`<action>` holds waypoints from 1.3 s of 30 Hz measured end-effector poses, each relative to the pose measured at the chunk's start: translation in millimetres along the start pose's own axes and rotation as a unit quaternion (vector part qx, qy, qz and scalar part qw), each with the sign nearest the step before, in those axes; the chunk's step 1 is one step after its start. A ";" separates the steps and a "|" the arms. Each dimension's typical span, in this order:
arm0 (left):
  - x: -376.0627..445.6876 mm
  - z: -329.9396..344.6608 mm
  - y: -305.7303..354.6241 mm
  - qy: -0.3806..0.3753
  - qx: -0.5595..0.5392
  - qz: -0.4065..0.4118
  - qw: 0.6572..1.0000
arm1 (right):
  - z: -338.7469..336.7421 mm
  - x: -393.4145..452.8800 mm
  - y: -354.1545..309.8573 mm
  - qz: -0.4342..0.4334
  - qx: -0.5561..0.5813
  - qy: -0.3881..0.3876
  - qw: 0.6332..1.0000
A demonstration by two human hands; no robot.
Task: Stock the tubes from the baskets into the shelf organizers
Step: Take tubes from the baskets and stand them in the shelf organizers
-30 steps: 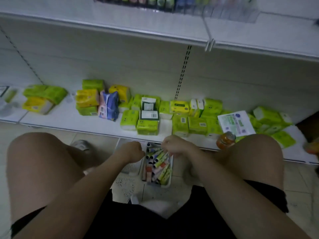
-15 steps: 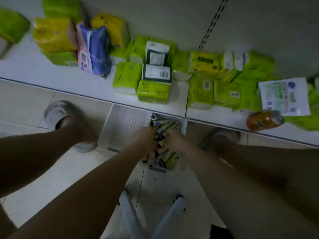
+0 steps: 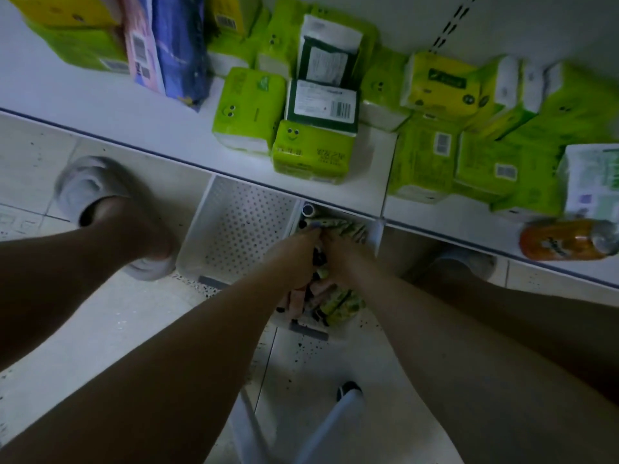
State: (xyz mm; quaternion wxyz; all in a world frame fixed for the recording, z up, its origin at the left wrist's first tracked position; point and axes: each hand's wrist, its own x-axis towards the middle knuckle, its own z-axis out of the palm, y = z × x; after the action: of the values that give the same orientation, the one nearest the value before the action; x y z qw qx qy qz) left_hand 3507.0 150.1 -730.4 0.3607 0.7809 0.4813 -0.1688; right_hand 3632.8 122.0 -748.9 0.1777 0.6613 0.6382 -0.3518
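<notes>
Low white shelf (image 3: 140, 125) runs across upper frame above a speckled tile floor (image 3: 83, 333). On it: green tissue packs (image 3: 249, 108), some with smiley faces, crowded at centre and right; one pack with a white barcode label (image 3: 323, 102) lying on top of a green pack at centre. Yellow pack (image 3: 438, 83) behind them, toward the right. Blue and pink package (image 3: 167, 48) standing at left, beside more yellow and green packs. White-and-green printed pack (image 3: 593, 182) at right edge. Orange bottle (image 3: 566, 242) lying on its side at the shelf's front lip, lower right. White stool legs (image 3: 330, 426) at bottom centre.
</notes>
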 end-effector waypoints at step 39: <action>-97.3 -128.9 5.0 -0.048 -0.337 -0.025 0.940 | -105.0 -150.6 -52.1 0.040 0.635 0.205 0.744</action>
State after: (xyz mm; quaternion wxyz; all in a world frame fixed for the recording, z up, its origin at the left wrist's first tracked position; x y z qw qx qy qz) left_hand 3453.9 181.0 -581.0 0.6209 0.5922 0.5118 -0.0427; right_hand 3616.7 91.9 -561.1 -0.4044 0.7024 0.2613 -0.5242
